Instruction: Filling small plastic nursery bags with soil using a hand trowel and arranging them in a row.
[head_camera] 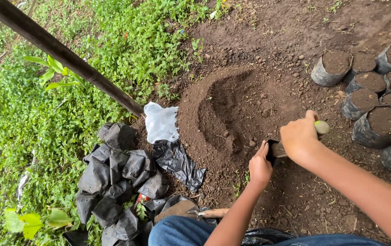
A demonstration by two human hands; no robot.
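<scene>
Two hands meet over a small black bag (pixel 274 150) beside the crumbly soil mound (pixel 222 114): the left hand (pixel 260 166) pinches the bag's crinkled rim, while the right hand (pixel 299 136) is fisted around a pale-tipped tool handle (pixel 321 127).

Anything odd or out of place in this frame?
Mostly orderly. One white bag lies among the black empty bags by the soil mound. Filled bags stand upright. Left hand holds a small black bag; right hand grips a handle.

Glossy black plastic bags (pixel 118 182), crumbly matt soil mound (pixel 222 114), wooden pole (pixel 63 54)
</scene>
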